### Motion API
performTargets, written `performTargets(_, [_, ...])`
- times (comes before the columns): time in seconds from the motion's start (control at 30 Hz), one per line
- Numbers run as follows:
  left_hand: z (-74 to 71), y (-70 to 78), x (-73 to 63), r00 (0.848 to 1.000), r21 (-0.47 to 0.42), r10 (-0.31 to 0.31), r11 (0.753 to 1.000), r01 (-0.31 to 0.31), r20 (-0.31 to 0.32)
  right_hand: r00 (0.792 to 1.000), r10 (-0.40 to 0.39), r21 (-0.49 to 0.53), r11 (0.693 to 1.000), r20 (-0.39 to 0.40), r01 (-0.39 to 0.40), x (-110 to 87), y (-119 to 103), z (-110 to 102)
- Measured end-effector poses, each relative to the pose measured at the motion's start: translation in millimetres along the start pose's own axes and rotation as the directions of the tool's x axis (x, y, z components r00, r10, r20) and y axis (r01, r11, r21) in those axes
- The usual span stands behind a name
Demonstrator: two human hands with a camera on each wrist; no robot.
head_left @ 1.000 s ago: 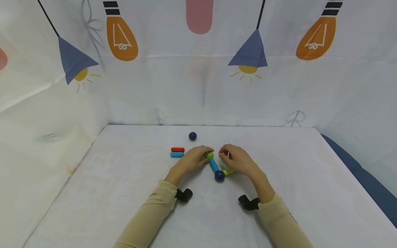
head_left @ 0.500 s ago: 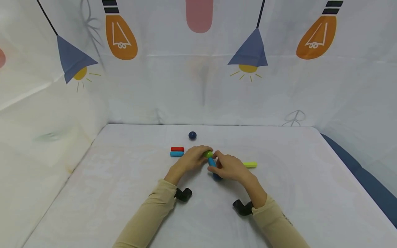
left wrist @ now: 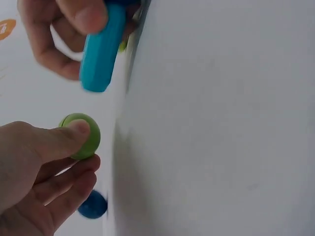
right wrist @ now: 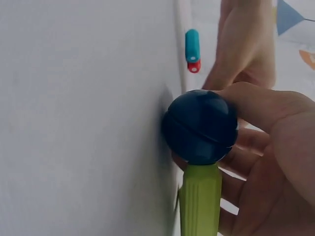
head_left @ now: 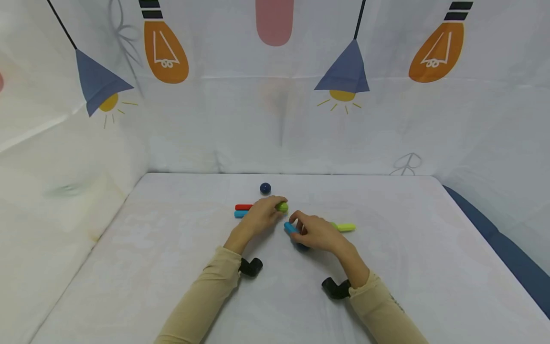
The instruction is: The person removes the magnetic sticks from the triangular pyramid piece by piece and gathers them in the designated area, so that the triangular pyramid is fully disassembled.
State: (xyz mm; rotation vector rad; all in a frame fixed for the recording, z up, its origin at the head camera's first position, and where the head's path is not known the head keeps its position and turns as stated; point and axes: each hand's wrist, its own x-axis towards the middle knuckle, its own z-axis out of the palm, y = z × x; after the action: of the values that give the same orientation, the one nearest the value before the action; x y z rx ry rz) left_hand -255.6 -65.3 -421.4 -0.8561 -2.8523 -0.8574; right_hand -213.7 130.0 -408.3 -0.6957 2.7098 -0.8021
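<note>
My left hand (head_left: 259,217) pinches a green ball (left wrist: 84,139) between thumb and fingers. A gap separates this ball from the free end of a blue rod (left wrist: 102,54). My right hand (head_left: 318,233) grips the blue rod where it meets a dark blue ball (right wrist: 199,125). From that same ball a ribbed yellow-green rod (right wrist: 201,199) sticks out, mostly hidden by the right hand in the head view. Both hands work low over the white table, the right one nearer the person.
Another dark blue ball (head_left: 265,188) lies toward the back of the table (head_left: 193,286). Left of the hands lie a red rod (head_left: 243,207) and a second blue rod (head_left: 240,214), side by side. Past the right hand lies a yellow-green rod (head_left: 345,227).
My right hand has moved left and taken hold of the blue rod near its dark ball. The green ball, on the rod's end before, has come off, drawn left and back by my left hand.
</note>
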Motion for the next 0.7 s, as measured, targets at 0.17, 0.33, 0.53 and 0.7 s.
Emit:
performTargets(0.17, [-16.9, -10.2, 4.5, 0.992, -0.035, -0.088, 0.996, 0.085, -0.093, 1.000, -0.001, 0.012, 1.000, 0.021, 0.001, -0.9, 3, 0])
performTargets(0.33, [-33.1, -32.7, 5.2, 0.975, -0.048, -0.168, 0.986, 0.163, -0.146, 0.999, 0.000, 0.014, 1.000, 0.033, 0.000, -2.3, 4, -1])
performTargets(0.53, [-43.9, -56.5, 2.4, 0.945, -0.046, -0.285, 0.959, 0.281, -0.159, 0.998, -0.018, 0.019, 1.000, 0.063, 0.017, -3.6, 2, -1])
performTargets(0.7, [-44.0, -66.2, 5.9, 0.943, -0.015, -0.306, 0.952, 0.306, -0.132, 0.992, -0.042, 0.019, 0.999, 0.115, 0.040, -5.5, 4, -6])
